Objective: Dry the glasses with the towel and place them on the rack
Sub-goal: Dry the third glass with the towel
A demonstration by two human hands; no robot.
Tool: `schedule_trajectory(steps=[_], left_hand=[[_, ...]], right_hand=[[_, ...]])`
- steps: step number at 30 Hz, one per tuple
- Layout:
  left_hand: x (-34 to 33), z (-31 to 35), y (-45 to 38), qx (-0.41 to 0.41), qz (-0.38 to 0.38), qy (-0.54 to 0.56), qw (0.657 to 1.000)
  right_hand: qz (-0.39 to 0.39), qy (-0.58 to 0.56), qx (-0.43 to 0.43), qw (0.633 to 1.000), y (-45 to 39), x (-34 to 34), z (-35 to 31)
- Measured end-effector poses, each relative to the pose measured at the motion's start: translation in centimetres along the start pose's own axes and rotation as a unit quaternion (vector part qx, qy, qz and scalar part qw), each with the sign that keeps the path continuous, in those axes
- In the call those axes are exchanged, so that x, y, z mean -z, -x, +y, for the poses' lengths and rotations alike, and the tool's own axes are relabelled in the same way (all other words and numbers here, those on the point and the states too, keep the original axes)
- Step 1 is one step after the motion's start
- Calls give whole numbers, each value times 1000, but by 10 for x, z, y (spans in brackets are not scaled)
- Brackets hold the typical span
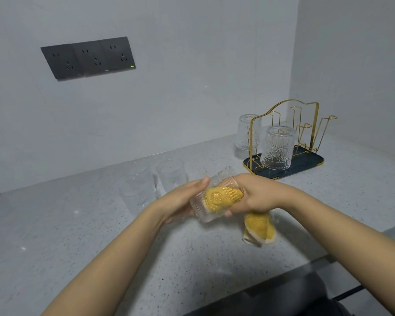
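My left hand (180, 199) grips an embossed clear glass (205, 210), held tilted above the counter with its mouth toward my right hand. My right hand (258, 197) holds a yellow towel (259, 226); one end is stuffed inside the glass, the other hangs below my palm. The gold wire rack (306, 124) on a dark tray (310, 165) stands at the back right. Two embossed glasses sit upside down on it, one in front (277, 147) and one behind left (248, 133). Several plain clear glasses (137, 185) stand on the counter left of my hands.
The speckled grey counter (66, 236) runs to a wall with a dark triple socket panel (89, 58). A side wall closes the right corner behind the rack. A dark edge lies along the counter's near right side.
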State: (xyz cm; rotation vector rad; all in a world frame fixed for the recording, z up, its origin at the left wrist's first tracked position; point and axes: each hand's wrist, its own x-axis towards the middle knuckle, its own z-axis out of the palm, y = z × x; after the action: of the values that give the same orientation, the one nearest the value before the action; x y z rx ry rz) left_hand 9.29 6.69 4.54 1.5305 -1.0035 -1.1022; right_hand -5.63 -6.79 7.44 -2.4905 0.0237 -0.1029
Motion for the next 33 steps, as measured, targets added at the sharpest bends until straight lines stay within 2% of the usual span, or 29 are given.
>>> schedule_trajectory(steps=[3, 5, 7, 13, 17, 19, 21, 25, 30, 33], left_hand=[[5, 0, -3, 11, -79, -11, 997], [4, 2, -4, 24, -118, -2, 993], [5, -1, -5, 33, -119, 34, 992], [7, -7, -9, -1, -32, 156, 987], [-4, -7, -10, -37, 48, 197, 978], [-17, -4, -12, -64, 82, 246, 964], [-26, 0, -16, -93, 118, 334, 930], [-35, 2, -32, -132, 147, 450, 871], [-59, 7, -33, -57, 138, 502, 852], [-61, 9, -30, -81, 141, 524, 836]], right_hand=[[-54, -39, 1, 998, 1, 3, -7], [-58, -53, 5, 997, 0, 5, -9], [-10, -78, -3, 997, -1, 8, -6], [164, -170, -8, 972, -6, 1, 1], [358, -240, -19, 902, -9, -13, 2], [446, -291, -41, 845, -10, -28, -2], [496, -366, -73, 784, -10, -41, -6], [459, -480, -109, 739, -22, -74, -17], [451, -573, -152, 667, -36, -68, -19], [414, -669, -141, 601, -39, -55, -8]])
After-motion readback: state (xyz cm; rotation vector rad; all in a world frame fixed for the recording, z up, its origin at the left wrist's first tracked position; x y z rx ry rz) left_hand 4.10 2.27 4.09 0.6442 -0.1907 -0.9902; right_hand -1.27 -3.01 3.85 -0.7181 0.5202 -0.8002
